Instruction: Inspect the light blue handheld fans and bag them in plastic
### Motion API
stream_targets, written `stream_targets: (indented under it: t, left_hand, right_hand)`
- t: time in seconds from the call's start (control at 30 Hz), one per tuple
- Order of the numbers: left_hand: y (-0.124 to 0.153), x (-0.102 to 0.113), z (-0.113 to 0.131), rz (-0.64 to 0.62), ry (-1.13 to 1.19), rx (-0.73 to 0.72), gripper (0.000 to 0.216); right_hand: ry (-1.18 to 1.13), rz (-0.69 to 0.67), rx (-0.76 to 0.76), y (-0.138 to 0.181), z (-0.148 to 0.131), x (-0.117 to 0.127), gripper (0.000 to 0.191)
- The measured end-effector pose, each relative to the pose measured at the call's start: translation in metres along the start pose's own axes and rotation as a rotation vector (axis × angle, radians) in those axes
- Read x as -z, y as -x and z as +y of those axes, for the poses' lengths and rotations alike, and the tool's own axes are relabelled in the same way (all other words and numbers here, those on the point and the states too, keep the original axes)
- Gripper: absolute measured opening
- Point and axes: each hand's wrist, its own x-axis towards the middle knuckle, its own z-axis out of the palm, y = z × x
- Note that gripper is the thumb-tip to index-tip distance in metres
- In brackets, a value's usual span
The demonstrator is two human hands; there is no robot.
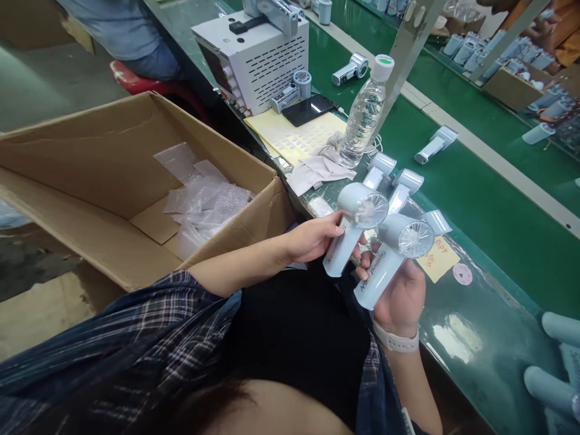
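My left hand [312, 238] is closed around the handle of a pale blue handheld fan [360, 202], its thumb on the printed lettering. Beside it, my right hand [403, 299], with a pale band at the wrist, grips a second handheld fan [383, 272]. Both fans tilt with their round heads up and away from me, almost touching. Clear, shiny material covers the front of each head. Just beyond lie several similar fans [401, 187] on the bench, partly hidden by the held ones.
An open cardboard box [244, 238] at left contains bubble-wrap pouches [212, 199]. On the bench are a water bottle [365, 115], cloth [319, 172], phone [308, 110] and white instrument [267, 60]. More fans lie on the green conveyor [498, 139]. A person [131, 30] sits at upper left.
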Motion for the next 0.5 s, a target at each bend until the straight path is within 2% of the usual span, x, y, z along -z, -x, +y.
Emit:
stream_targets:
  t: [0.17,0.3,0.5]
  left_hand:
    - [0.0027,-0.0034,0.0029,0.002,-0.119,-0.063,0.046]
    - [0.0026,-0.0031,0.0061,0.016,-0.219,-0.039,0.055]
    - [-0.0003,-0.0041,0.0086,0.03,-0.25,-0.021,0.066]
  right_hand:
    - [0.016,0.035,0.124,0.0004,-0.0003,0.0044,0.03]
    - [0.086,0.117,0.219,0.001,0.0026,0.0083,0.03]
    - [0.088,0.158,0.19,-0.0002,0.0054,0.0089,0.036]
